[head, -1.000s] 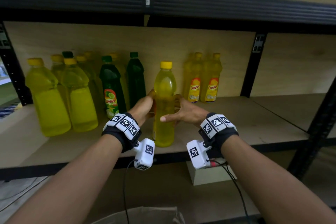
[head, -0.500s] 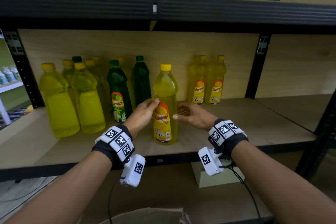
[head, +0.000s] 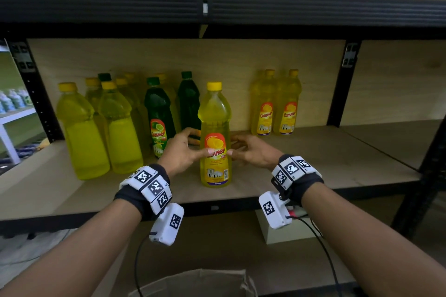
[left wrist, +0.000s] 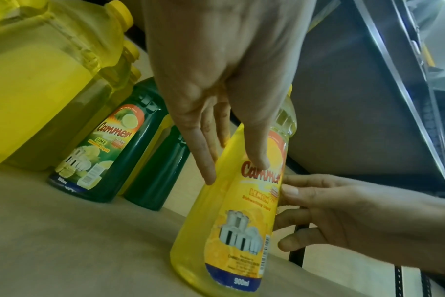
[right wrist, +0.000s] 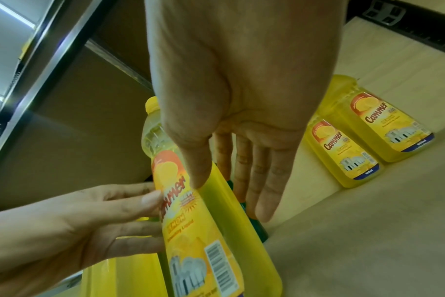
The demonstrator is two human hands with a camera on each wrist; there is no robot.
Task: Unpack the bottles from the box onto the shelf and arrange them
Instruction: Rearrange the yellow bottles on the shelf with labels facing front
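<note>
A yellow Cammer lemon bottle [head: 214,128] [left wrist: 236,221] [right wrist: 203,231] stands upright near the front of the wooden shelf [head: 313,164], its label facing me. My left hand [head: 193,144] [left wrist: 234,170] is on the bottle's left side, with the thumb on the label and straight fingers along the side. My right hand [head: 241,149] [right wrist: 231,197] is on its right side, with the thumb at the label edge and the fingers stretched out behind. The cardboard box [head: 193,282] shows only its top flap at the bottom edge.
Several big yellow bottles [head: 82,132] crowd the shelf's left. Two green bottles [head: 159,113] stand just left of and behind the handled one. Two labelled yellow bottles [head: 275,103] stand at the back right. Bare shelf lies to the right, up to a black upright [head: 342,84].
The bottle has turned so that its label now faces front. Both hands have loosened from a wrap round its waist to straight fingers and thumbs touching it.
</note>
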